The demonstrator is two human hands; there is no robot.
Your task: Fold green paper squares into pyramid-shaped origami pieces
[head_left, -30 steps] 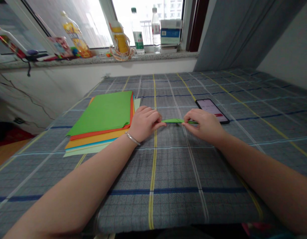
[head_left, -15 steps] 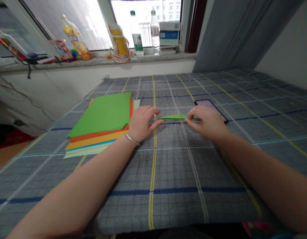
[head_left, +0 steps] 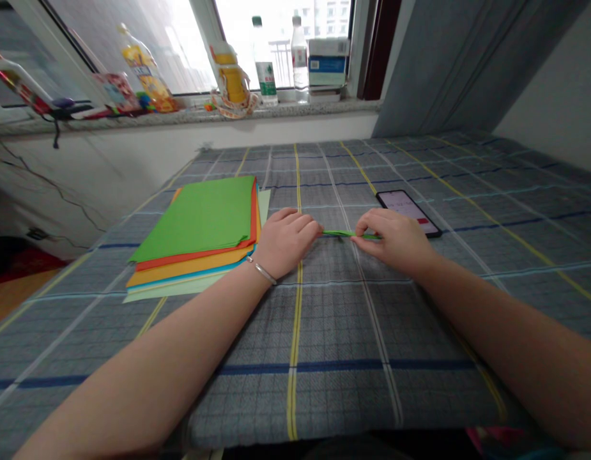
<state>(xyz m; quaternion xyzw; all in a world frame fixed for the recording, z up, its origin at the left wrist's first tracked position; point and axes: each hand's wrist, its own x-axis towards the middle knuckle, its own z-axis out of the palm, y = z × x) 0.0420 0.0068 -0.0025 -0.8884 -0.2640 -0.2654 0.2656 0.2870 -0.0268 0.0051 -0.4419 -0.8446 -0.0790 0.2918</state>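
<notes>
Your two hands meet at one green strip (head_left: 337, 233), which lies crosswise between them, low over the checked cloth (head_left: 343, 326), seen nearly edge-on. Your right hand (head_left: 395, 239) has its thumb and forefinger pinching the strip near its right end, with the other fingers curled in. Your left hand (head_left: 288, 241) covers the strip's left end, its fingers pressed together and bent down; the thumb is hidden, so you cannot tell whether they pinch the paper or only press on it. One bracelet (head_left: 265, 275) circles your left wrist. Just beyond your right hand lies one phone (head_left: 403, 206), its screen lit and one corner hidden behind your knuckles. Beside your left hand sits one stack (head_left: 199, 211) of paper, green on top, with five colours showing at its near edge: green, red-orange, yellow-orange, blue and pale green; the sheets are too close to count. Along the one sill (head_left: 285, 112) behind, you have three bottles, a yellow-labelled bottle (head_left: 144, 67) at the left, then a green-capped bottle (head_left: 266, 76) and a pale-capped bottle (head_left: 299, 61) near each other, plus one yellow flask (head_left: 234, 83) and one blue-and-white box (head_left: 327, 67).
</notes>
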